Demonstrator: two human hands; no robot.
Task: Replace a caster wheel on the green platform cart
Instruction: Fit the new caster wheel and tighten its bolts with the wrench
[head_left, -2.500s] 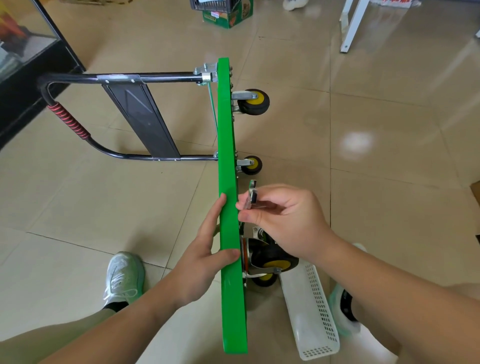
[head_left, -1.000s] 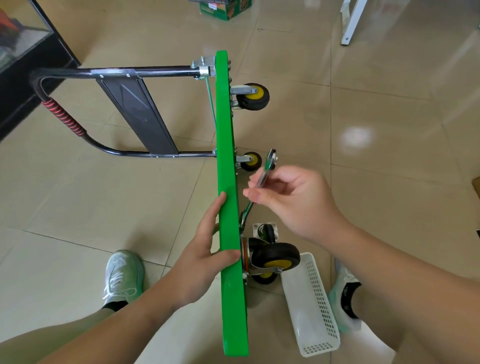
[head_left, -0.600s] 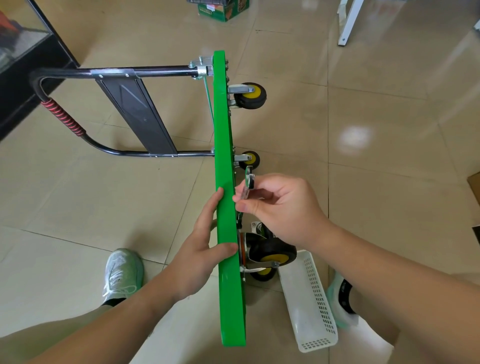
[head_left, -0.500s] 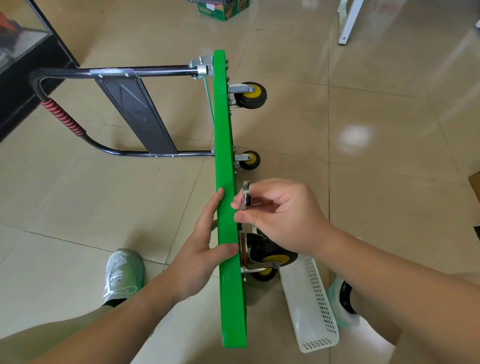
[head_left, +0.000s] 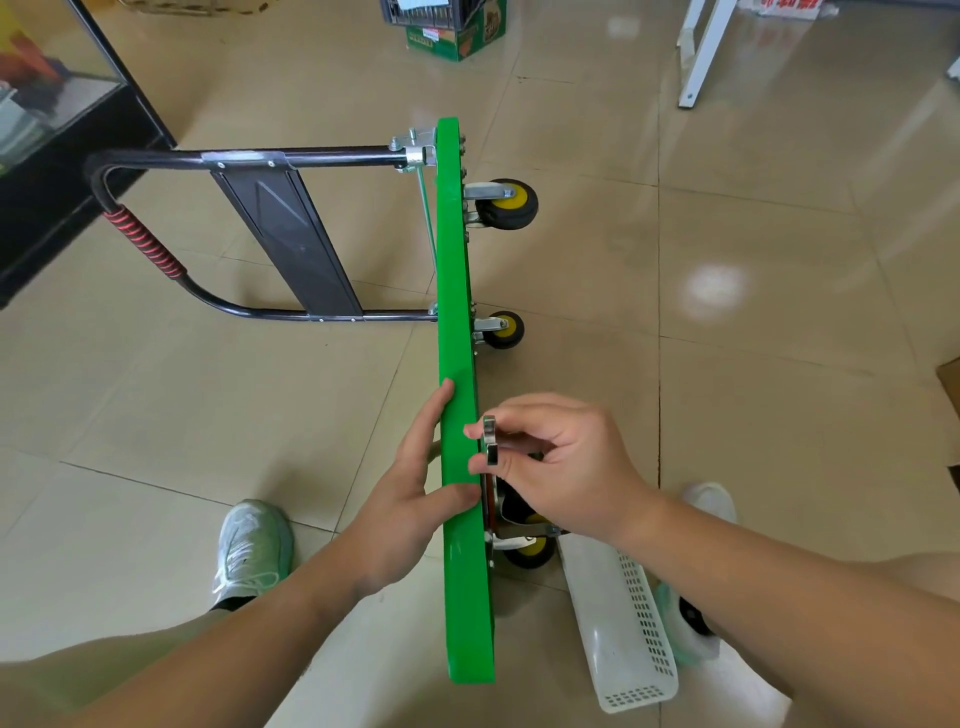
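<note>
Now cart (head_left: 457, 312) stands on edge on floor (head_left: 753, 389), wheels to right. Left hand (head_left: 410, 499) same spot as before, thumb and fingers clamped over top edge. Right hand (head_left: 563, 462) pinches wrench (head_left: 489, 441), fingers curled round it. Wrench sits tight beside cart, just above near caster (head_left: 511, 510). Second ago wrench was swung out from cart; now back in. Basket (head_left: 618, 629) on floor below right forearm.
</note>
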